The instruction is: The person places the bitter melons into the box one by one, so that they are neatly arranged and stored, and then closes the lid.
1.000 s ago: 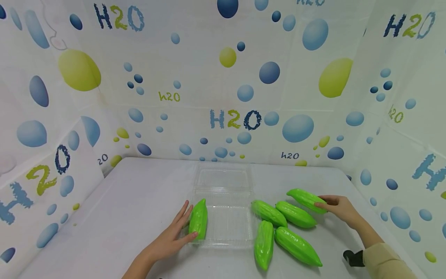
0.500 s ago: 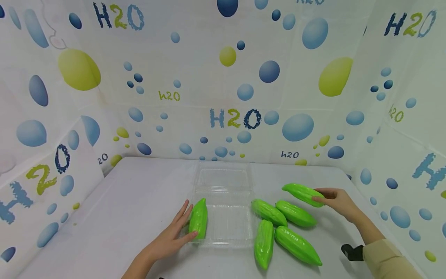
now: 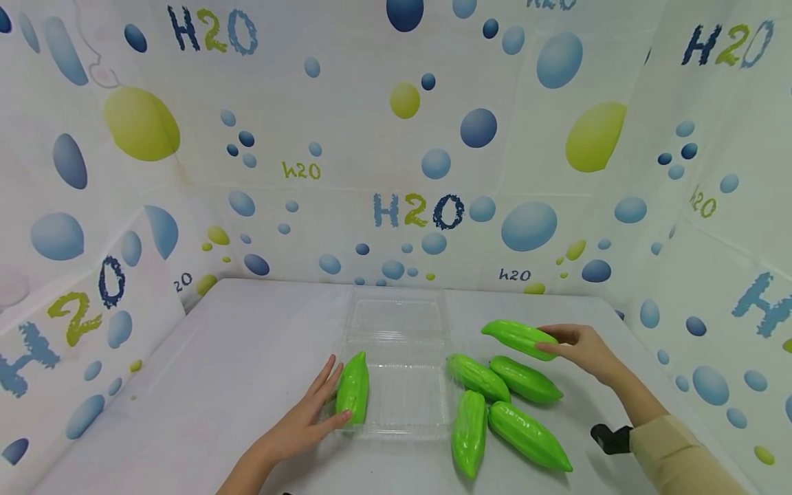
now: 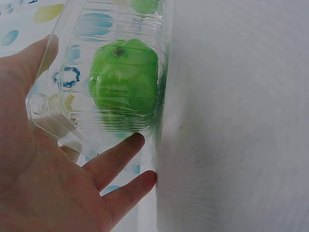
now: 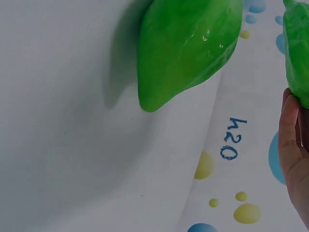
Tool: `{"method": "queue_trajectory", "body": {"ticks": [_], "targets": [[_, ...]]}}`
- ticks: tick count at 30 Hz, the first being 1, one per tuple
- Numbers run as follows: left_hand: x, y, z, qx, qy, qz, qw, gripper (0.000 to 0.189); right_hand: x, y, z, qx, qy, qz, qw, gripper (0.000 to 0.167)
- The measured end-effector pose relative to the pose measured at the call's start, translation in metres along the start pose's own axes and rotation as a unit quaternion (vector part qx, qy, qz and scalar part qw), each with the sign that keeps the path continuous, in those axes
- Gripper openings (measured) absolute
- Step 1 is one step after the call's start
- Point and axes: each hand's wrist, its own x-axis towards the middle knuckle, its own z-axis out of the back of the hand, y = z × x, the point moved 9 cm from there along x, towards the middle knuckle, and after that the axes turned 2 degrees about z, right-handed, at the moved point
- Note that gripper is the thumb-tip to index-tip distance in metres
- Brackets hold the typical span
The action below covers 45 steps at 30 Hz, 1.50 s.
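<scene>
My right hand (image 3: 584,350) pinches the blunt end of a glossy green ridged gourd (image 3: 516,337), its pointed tip facing left, above the other gourds. This gourd (image 5: 297,48) is at the right edge of the right wrist view. A clear plastic clamshell container (image 3: 411,399) lies with its lid (image 3: 396,317) folded back. One gourd (image 3: 353,388) lies lengthwise along the left side of its base. My left hand (image 3: 306,416) touches the container's front left corner, fingers straight and spread. In the left wrist view, that gourd (image 4: 123,79) shows through the ribbed clear wall.
Right of the container, several similar gourds lie on the white table (image 3: 260,357): a back gourd (image 3: 526,380), a gourd (image 3: 476,377) near the container's edge, a front gourd (image 3: 468,436) and a slanted gourd (image 3: 531,438). A patterned sheet (image 3: 346,117) lines the walls behind.
My right hand has lifted the gourd and carried it left toward the container. The left hand, container and other gourds look unmoved.
</scene>
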Motion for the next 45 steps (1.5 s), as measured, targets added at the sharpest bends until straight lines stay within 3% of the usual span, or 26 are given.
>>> {"method": "queue_trajectory", "body": {"ticks": [22, 45], "targets": [[0.000, 0.000, 0.000, 0.012, -0.002, 0.004, 0.9999, 0.078, 0.017, 0.032, -0.023, 0.025, 0.023, 0.049, 0.9982, 0.045], [0.000, 0.001, -0.001, 0.011, -0.003, -0.001, 0.9999, 0.078, 0.032, 0.075, -0.055, 0.062, 0.075, 0.084, 0.9917, 0.042]]}}
